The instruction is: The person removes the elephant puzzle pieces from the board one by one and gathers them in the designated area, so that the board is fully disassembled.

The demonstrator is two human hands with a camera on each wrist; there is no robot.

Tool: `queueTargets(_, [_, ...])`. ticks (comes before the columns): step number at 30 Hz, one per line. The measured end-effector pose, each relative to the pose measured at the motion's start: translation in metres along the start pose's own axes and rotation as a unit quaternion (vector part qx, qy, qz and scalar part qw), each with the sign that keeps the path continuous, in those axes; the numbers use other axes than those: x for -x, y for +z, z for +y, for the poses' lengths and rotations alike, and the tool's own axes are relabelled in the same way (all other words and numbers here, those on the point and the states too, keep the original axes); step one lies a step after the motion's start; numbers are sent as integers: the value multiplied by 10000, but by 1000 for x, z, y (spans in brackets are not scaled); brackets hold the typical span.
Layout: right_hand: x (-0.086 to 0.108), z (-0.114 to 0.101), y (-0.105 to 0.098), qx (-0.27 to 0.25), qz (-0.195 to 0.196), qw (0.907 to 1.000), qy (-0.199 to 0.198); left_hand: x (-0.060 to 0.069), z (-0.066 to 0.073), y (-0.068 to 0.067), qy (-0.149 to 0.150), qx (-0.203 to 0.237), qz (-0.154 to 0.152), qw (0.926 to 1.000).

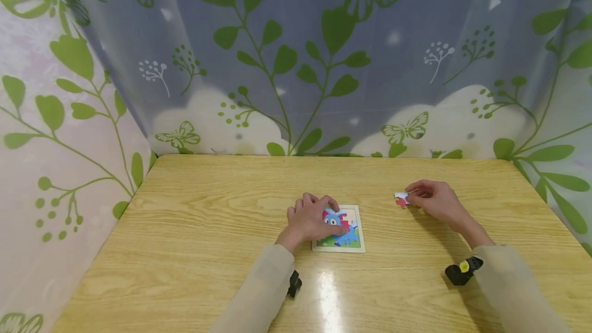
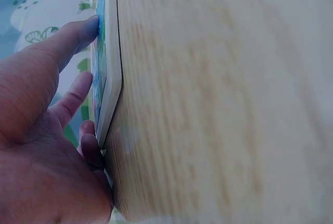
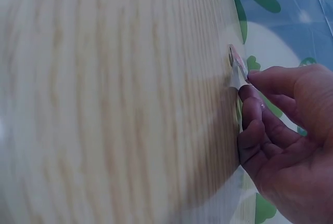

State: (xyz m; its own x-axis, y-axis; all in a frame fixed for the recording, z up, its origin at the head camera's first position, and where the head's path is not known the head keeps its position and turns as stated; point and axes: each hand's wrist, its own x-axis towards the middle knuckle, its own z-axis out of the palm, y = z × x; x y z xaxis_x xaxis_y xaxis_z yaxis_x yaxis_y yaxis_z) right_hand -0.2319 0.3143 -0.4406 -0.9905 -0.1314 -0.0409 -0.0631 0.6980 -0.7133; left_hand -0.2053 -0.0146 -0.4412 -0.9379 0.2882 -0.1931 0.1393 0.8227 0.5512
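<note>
A square jigsaw puzzle (image 1: 339,244) in a pale wooden frame lies on the table, its picture a blue animal with red parts on green. My left hand (image 1: 309,222) rests over its left side, covering part of the picture. In the left wrist view the thumb (image 2: 86,30) touches the picture, fairly straight, and other fingertips meet the puzzle farther down. Off to the right, my right hand (image 1: 437,202) pinches a white and pink puzzle piece (image 1: 400,200) between thumb and fingers. The right wrist view shows that piece (image 3: 238,60) edge-on, tilted, close to the tabletop.
The wooden table (image 1: 208,209) reaches back to a hanging cloth (image 1: 296,66) printed with green leaves and butterflies. More printed cloth stands at both sides. A dark wrist camera (image 1: 462,271) sits at the right cuff, another (image 1: 294,284) at the left.
</note>
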Motion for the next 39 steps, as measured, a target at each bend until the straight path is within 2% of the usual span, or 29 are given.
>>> queueTargets(14, [5,3,-2,-40,135,9999,-1,0,4,-4,88,-50,-55,9999])
queueTargets(24, [14,-12,2,-20,75,9999,-82,4,-1,0,309,73,120,9994])
queueTargets(29, [19,-18,8,-164,7,9995,-265,8,-1,0,295,165,250,9991])
queueTargets(32, [20,-21,14,-18,43,9990,-433,11,0,0,337,225,262,9988])
queueTargets(39, [22,-36,24,120,-84,9974,-701,16,5,-1,344,231,71,9991])
